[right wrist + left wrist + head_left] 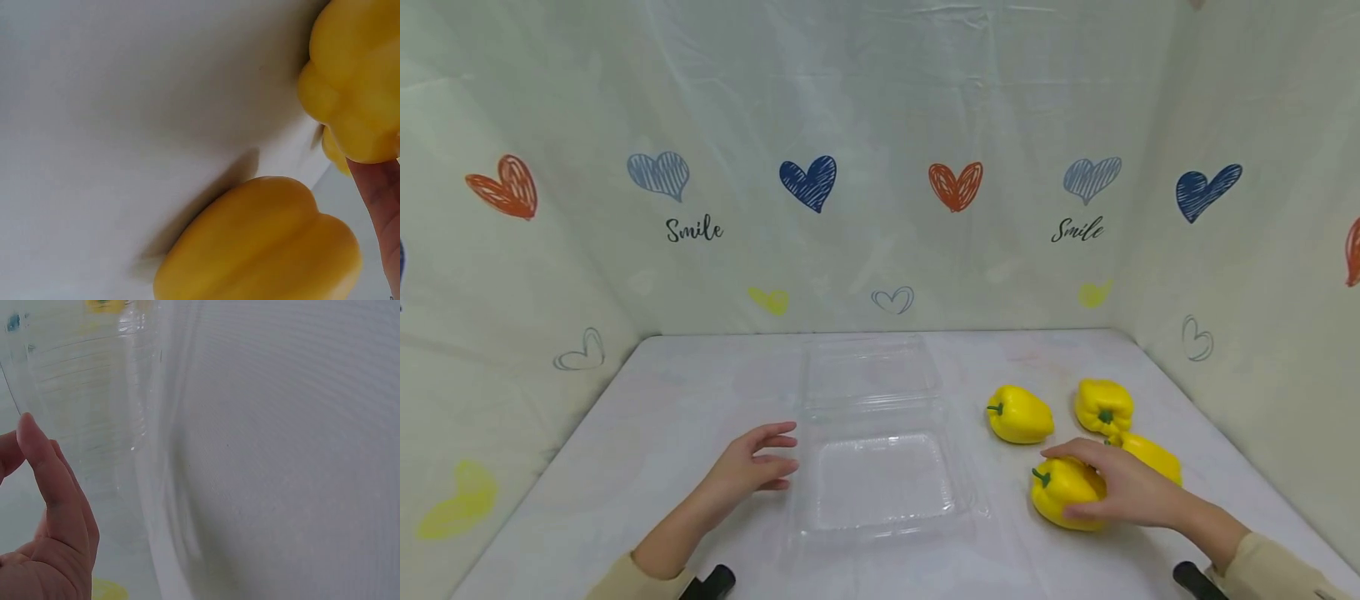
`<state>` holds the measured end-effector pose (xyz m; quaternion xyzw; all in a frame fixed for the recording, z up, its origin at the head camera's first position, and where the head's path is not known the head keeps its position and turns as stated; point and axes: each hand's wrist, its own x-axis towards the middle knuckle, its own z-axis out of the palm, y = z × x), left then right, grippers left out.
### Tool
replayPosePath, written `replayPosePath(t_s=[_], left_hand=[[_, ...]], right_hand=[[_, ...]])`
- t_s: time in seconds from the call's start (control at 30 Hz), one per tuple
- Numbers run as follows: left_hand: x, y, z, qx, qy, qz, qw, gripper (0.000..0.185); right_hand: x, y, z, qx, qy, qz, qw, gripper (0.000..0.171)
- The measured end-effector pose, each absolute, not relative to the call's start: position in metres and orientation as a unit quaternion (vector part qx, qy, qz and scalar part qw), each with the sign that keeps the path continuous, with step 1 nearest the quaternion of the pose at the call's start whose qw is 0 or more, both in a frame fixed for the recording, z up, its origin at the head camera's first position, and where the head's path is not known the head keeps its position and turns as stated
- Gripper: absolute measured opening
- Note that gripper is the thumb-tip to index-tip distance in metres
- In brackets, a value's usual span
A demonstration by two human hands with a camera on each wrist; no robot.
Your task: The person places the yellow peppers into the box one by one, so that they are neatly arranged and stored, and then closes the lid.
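At near right, the right hand (1129, 492) grips one pepper (1062, 492), apparently for picking; lifting needs firmness. Left hand (751, 467) is loosely spread.

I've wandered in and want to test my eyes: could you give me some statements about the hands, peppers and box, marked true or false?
1. The right hand holds a yellow pepper. True.
2. The left hand holds one too. False; it holds nothing.
3. The plastic box has its lid closed. False; the lid lies open.
4. The other three peppers lie right of the box. True.
5. One pepper is red. False; all four are yellow.
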<state>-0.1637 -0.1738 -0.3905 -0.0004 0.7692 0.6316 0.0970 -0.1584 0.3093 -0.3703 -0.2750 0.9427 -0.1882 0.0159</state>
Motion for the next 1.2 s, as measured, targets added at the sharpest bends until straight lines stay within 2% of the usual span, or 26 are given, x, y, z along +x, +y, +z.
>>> replayPosePath(t_s=[0.2,0.57,0.93,1.2], left_hand=[[-0.167,-0.169,-0.392,0.003,0.762,0.640,0.094,0.057],[-0.174,-0.164,-0.391,-0.018,0.766,0.636,0.090,0.052],[-0.174,-0.164,-0.388,-0.008,0.763,0.639,0.097,0.052],[-0.176,-0.164,-0.387,-0.010,0.766,0.635,0.101,0.052]], right_hand=[[-0.161,0.307,-0.369,-0.264,0.945,-0.190,0.037,0.064],[-0.166,0.300,-0.362,-0.287,0.941,-0.180,-0.001,0.063],[-0.170,0.285,-0.347,-0.287,0.940,-0.183,-0.003,0.063],[-0.179,0.272,-0.341,-0.347,0.920,-0.172,-0.055,0.058]])
